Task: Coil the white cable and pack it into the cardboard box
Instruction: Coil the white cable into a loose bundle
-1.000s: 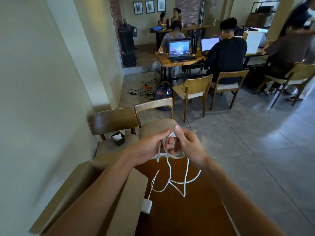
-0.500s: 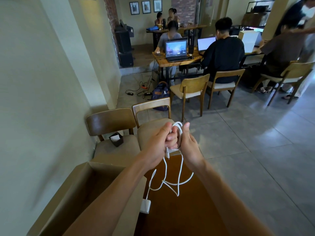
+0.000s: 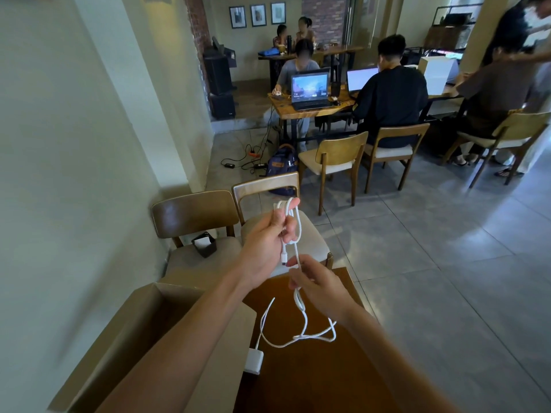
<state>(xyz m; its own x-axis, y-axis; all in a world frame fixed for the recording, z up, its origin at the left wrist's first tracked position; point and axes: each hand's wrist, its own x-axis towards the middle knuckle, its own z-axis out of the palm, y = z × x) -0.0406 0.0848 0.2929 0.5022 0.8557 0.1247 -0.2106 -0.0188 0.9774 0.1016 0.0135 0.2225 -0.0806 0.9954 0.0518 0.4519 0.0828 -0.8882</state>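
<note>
My left hand point(image 3: 268, 242) is raised above the table's far edge, shut on a small bundle of loops of the white cable point(image 3: 301, 311); the cable's plug end hangs just below its fingers. Lower and nearer, my right hand point(image 3: 316, 281) pinches the same cable a short way down. From there the loose cable falls in loops onto the dark wooden table point(image 3: 313, 374) and ends at a white adapter block point(image 3: 254, 360). The open cardboard box point(image 3: 143, 320) stands at the table's left, partly hidden by my left forearm.
Two wooden chairs point(image 3: 193, 216) stand just beyond the table, one holding a small dark holder point(image 3: 204, 244). A pale wall runs along the left. Further off, people sit at tables with laptops point(image 3: 310, 90), with chairs, a backpack and floor cables nearby.
My hands were together at the coil; now the right hand has slid down the cable toward me while the left stays raised with the loops. The loose cable on the table has shifted.
</note>
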